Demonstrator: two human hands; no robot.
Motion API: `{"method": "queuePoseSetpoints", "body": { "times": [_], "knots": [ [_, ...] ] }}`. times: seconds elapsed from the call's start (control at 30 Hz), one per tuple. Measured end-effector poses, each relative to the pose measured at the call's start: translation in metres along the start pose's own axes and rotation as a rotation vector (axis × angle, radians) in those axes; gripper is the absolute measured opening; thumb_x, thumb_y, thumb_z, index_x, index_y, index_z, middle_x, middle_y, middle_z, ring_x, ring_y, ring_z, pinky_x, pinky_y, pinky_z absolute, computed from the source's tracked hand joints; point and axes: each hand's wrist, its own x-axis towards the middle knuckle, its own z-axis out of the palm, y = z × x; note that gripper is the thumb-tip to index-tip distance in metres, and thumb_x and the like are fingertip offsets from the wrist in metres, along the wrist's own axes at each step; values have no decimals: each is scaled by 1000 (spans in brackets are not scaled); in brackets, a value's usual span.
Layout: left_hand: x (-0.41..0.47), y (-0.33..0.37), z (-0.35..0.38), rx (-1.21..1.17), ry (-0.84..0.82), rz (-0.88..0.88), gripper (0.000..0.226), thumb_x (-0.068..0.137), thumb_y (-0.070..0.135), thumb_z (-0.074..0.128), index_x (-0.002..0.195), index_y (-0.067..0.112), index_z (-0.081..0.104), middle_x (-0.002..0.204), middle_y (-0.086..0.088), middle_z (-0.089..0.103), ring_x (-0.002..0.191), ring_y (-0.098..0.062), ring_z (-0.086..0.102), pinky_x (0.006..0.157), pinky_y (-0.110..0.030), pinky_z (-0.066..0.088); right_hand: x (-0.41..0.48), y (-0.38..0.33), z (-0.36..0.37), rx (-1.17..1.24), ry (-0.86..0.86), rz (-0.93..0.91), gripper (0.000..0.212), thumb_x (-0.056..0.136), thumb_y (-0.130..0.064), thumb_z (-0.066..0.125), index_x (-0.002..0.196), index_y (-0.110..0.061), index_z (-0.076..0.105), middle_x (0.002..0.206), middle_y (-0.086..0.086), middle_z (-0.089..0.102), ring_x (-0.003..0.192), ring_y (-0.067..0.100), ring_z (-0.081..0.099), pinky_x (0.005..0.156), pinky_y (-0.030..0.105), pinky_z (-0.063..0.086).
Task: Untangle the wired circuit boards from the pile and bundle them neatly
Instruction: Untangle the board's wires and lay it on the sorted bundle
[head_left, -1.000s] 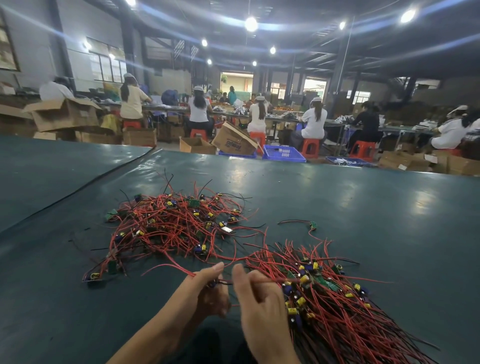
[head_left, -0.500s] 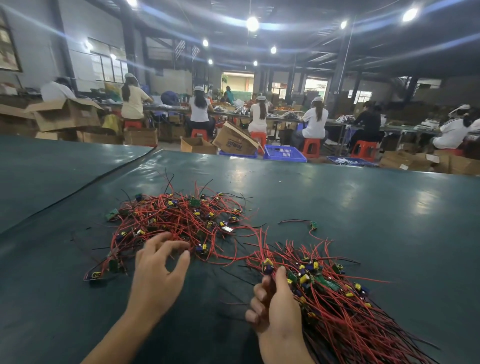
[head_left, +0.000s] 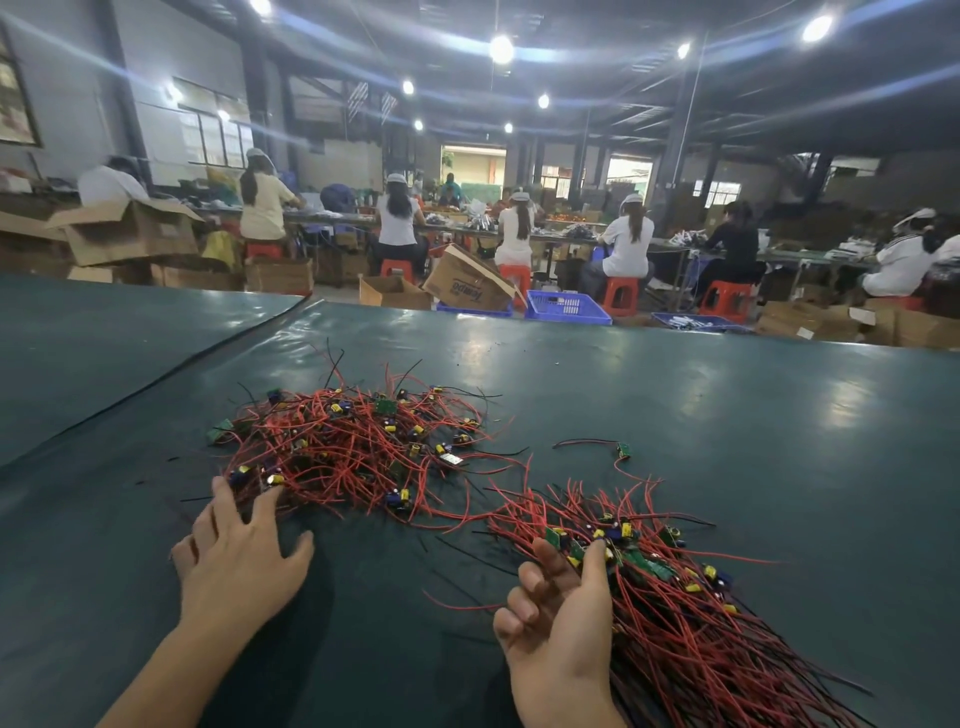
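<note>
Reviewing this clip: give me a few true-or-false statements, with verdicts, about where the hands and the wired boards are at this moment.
1. The left hand is spread palm down, fingertips at the near edge of the tangled pile of red-wired circuit boards. True.
2. The right hand also reaches into that tangled pile. False: it is against the aligned bundle of red-wired boards on the right.
3. A single small green board with its wires lies by itself beyond the bundle on the dark green table. True.
4. A crate sits on the table beside the heaps. False: the blue plastic crate stands on the floor beyond the table's far edge.
</note>
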Motion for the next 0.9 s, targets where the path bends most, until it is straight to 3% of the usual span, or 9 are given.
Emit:
{"method": "queuePoseSetpoints", "body": {
  "times": [0.17, 0.33, 0.43, 0.57, 0.7, 0.9],
  "knots": [
    [0, -3, -7, -199, 126, -20, 46, 87, 18, 61, 132, 18, 47, 144, -18, 33, 121, -43, 44, 101, -54, 32, 0, 0, -1, -14, -18, -19, 63, 93, -66, 38, 83, -9, 65, 48, -2, 36, 33, 9, 27, 32, 19, 23],
    [-3, 1, -6, -480, 105, 90, 48, 79, -9, 55, 120, 14, 57, 129, -11, 35, 102, -32, 51, 87, -43, 44, -1, 0, 0, -34, -51, -29, 65, 91, -66, 40, 95, -9, 71, 51, -2, 43, 34, 10, 29, 32, 20, 25],
    [-5, 6, -5, -596, 118, 160, 48, 77, -12, 60, 115, 17, 59, 119, -2, 34, 96, -22, 51, 85, -34, 43, -1, 0, 1, -57, -76, -35, 62, 92, -65, 41, 96, -11, 72, 52, -1, 45, 34, 9, 30, 32, 19, 26],
    [-11, 17, -5, -700, 149, 241, 43, 77, -8, 68, 102, 25, 60, 117, -2, 42, 86, -6, 52, 80, -25, 44, 0, -1, 1, -79, -102, -35, 58, 92, -62, 43, 98, -11, 71, 52, -2, 45, 35, 9, 31, 32, 20, 26],
    [-22, 32, -5, -706, 183, 449, 37, 77, -7, 72, 95, 24, 64, 113, 3, 48, 85, -5, 59, 69, -6, 48, 3, 1, 1, -157, -132, -51, 57, 93, -59, 45, 99, -9, 71, 53, -2, 45, 37, 9, 31, 35, 21, 24],
    [-47, 54, -11, -693, 252, 818, 29, 78, -11, 70, 90, 15, 71, 108, 7, 58, 90, -1, 59, 70, -19, 51, 7, 9, 0, -392, -139, -85, 42, 94, -45, 55, 93, -7, 74, 53, -3, 49, 39, 8, 36, 35, 21, 28]
  ]
}}
